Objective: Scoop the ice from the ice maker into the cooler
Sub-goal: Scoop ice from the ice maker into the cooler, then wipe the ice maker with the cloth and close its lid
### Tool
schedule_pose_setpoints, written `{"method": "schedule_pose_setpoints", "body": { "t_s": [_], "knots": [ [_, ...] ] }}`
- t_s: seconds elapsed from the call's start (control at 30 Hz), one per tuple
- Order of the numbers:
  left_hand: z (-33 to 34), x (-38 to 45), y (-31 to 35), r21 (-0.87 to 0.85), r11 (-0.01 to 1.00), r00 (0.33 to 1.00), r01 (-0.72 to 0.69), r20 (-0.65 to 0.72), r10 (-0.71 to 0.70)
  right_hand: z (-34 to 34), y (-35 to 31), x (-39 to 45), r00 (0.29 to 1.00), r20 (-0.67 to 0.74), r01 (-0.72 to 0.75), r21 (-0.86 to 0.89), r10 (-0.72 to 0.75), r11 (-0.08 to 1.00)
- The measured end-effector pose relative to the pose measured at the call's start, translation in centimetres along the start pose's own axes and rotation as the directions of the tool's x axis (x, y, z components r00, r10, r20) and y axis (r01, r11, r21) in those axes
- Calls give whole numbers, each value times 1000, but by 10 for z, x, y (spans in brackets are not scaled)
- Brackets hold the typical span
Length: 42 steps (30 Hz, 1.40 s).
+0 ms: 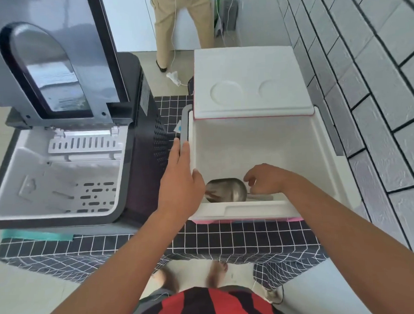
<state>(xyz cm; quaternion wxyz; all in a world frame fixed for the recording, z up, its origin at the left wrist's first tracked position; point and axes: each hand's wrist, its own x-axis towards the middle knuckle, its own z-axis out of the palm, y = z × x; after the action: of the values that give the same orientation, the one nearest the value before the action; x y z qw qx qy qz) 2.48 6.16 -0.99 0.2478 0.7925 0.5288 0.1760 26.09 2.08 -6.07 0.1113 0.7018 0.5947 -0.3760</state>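
The grey ice maker [139,140] stands at the left with its lid [55,68] raised. Its white basket [60,182] lies open, and I cannot make out any ice in it. To the right sits the white cooler [251,208], its lid [250,83] tipped back. A metal scoop [226,190] lies inside the cooler against the near wall. My right hand [268,180] reaches into the cooler and its curled fingers pinch the scoop where bowl meets handle. My left hand [181,181] rests on the cooler's left rim, fingers straight along the grey side handle [185,124].
Both machines sit on a black checked cloth [204,237] over a low table. A grey tiled wall [376,102] runs close along the cooler's right side. Another person [181,27] stands behind the table, with a white plug [174,77] on the floor.
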Motion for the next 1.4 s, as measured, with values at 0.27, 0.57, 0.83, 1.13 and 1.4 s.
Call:
{"method": "schedule_pose_setpoints", "body": {
  "t_s": [0.27, 0.57, 0.83, 1.13, 1.4],
  "knots": [
    [-44, -7, 7, -225, 967, 993, -120, -38, 115, -10, -46, -31, 856, -514, 178, 206, -48, 962],
    [-193, -19, -82, -369, 911, 901, -183, -434, 5, -51, -238, -74, 571, -776, 589, 161, -266, 792],
    [-263, -41, -274, -461, 884, 820, 84, -471, -324, -30, -422, -25, 565, -774, 595, 140, -287, 792],
    [-247, -21, -470, -408, 804, 864, 432, -67, -498, 60, -591, 74, 754, -637, 388, 231, -163, 892],
    [-192, 47, -526, -225, 816, 846, 533, 169, -506, 114, -573, 204, 891, -411, -108, 223, 194, 969]
  ]
}}
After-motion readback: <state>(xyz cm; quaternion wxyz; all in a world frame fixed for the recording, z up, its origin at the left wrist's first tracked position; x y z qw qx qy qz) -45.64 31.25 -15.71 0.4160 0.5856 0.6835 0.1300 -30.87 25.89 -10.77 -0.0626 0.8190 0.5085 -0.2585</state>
